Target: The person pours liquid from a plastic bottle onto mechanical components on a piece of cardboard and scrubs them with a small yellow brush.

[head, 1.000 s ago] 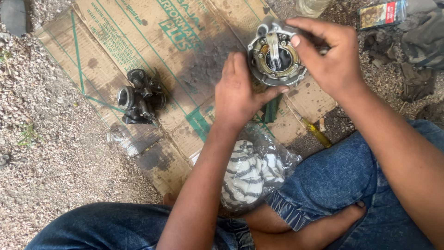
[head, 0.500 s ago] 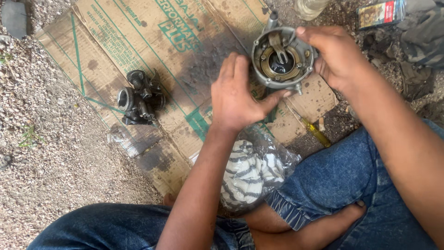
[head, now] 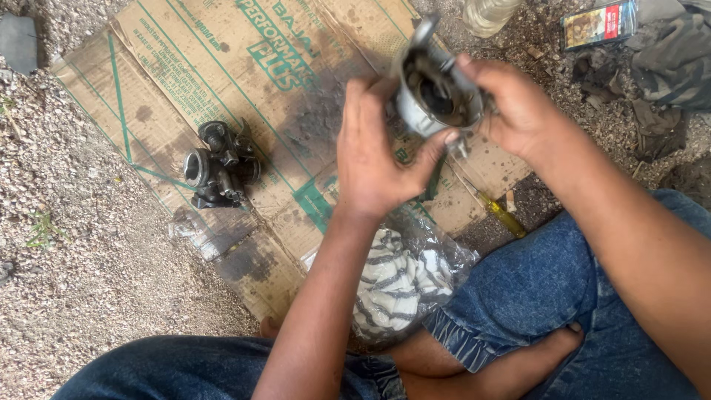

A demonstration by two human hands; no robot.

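Both grips hold one metal housing.
Your left hand (head: 374, 159) and right hand (head: 518, 111) clasp the round metal housing (head: 437, 92) above the cardboard (head: 222, 67); a dark carburetor (head: 218, 164) lies toward nine o'clock.

Flat brown cardboard box (head: 222, 67) w/ green print, red-black packet (head: 598, 24) top right
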